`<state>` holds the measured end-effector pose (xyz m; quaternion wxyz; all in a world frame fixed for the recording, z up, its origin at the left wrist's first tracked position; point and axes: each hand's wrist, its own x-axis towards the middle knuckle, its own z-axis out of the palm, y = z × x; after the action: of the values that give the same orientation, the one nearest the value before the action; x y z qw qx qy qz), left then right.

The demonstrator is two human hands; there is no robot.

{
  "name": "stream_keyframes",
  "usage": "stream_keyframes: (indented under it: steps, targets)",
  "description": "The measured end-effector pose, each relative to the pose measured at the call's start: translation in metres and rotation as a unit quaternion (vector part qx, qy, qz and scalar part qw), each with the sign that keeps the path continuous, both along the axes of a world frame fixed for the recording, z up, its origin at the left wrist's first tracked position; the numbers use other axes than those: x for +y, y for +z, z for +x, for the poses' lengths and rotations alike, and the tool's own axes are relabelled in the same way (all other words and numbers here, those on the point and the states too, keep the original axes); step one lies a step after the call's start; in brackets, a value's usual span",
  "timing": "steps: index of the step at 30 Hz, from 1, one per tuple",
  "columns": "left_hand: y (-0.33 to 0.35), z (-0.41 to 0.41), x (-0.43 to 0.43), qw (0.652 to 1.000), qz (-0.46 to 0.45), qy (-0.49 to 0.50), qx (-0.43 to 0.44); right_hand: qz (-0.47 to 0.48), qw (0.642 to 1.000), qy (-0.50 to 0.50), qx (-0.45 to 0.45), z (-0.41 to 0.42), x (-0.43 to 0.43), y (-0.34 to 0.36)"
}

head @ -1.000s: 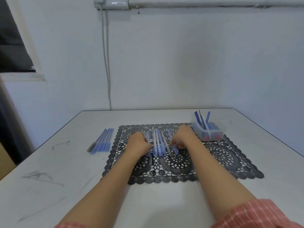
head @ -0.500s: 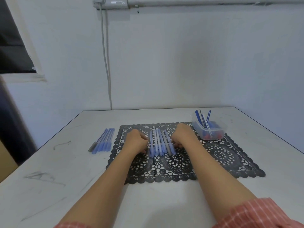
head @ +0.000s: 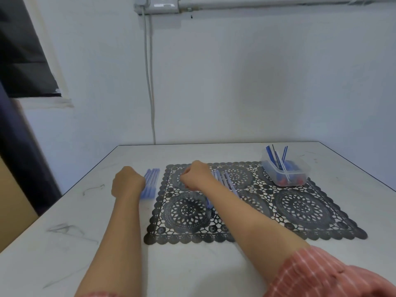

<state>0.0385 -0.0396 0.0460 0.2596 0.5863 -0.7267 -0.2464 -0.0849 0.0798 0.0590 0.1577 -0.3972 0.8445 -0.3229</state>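
White table [head: 192,264]: your left hand [head: 128,183] and right hand [head: 197,176] curl, grasp untellable; four blurred pens [head: 151,183] mid-left, mat pens [head: 224,179] forearm-hidden.

One mat [head: 300,207]; one tub [head: 286,175]; two pen rows [head: 152,181].

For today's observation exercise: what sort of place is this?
Probably a plain indoor workroom: a white table against a bare wall, a wall socket with cable, and blue pens beside a lace mat.

Matt black lace mat [head: 300,209]; smooth blue plastic pens [head: 151,182] (translucent); glossy clear plastic tub [head: 278,176]; scuffed white tabletop [head: 192,264].
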Motion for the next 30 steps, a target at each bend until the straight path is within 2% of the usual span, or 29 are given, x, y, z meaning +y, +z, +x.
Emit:
stream_keyframes:
  steps: [9, 17, 24, 30]
  targets:
    - [-0.005, 0.015, -0.017, 0.996, 0.040, 0.014, -0.078, -0.028, 0.993, 0.085, 0.071, 0.037, -0.047, -0.017]
    - [-0.008, 0.020, -0.019, 0.997, 0.039, 0.029, -0.060, 0.018, 0.985, 0.082, 0.150, 0.053, -0.067, -0.024]
    - [-0.006, 0.021, -0.015, 0.998, 0.027, 0.032, -0.050, 0.032, 0.990, 0.056, 0.125, 0.055, -0.074, -0.023]
    - [-0.007, 0.023, -0.016, 0.998, 0.013, 0.051, -0.026, -0.003, 0.995, 0.032, 0.094, 0.045, -0.068, -0.021]
